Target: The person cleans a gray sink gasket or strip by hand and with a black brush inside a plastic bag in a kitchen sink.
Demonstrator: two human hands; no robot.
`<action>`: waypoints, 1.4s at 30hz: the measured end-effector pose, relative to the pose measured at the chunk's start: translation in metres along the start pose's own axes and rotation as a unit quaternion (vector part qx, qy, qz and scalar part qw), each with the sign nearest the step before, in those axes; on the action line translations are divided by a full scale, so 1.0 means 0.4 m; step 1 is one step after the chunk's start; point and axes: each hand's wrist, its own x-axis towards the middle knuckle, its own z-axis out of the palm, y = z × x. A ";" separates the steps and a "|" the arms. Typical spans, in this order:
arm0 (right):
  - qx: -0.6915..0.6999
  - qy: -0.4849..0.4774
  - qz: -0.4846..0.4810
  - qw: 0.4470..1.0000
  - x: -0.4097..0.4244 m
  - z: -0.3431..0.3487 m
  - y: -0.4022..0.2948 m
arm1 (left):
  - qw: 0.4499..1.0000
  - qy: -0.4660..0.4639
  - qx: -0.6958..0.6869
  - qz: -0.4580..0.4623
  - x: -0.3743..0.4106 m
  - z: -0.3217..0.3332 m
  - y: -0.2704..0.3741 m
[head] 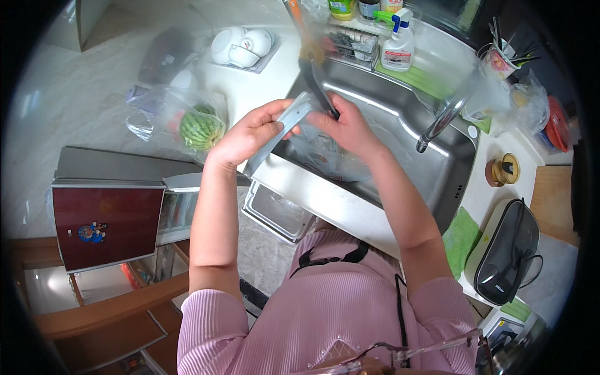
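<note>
Both my hands are raised over the front left corner of the steel sink. My left hand (262,129) grips a flat, pale, translucent strip-like item (294,114), whose lower end hangs past the counter edge. At the upper end of that item is my right hand (344,123), its fingers bent around the black handle end of a dark tool (318,91), perhaps a knife; the exact hold is unclear. Below them a clear plastic bag (323,157) lies in the sink (433,187). Left of my left hand, a watermelon (201,127) sits in a clear bag.
A chrome faucet (443,119) reaches over the sink's right side. White bowls (243,46) stand on a tray at the back left. Behind the sink are a spray bottle (397,47) and a wire basket (351,44). A lidded bin (276,211) is below the counter edge.
</note>
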 end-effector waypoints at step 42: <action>-0.038 -0.040 0.157 0.986 0.060 -0.122 -0.135 | 0.948 0.236 0.059 0.206 0.173 0.006 -0.008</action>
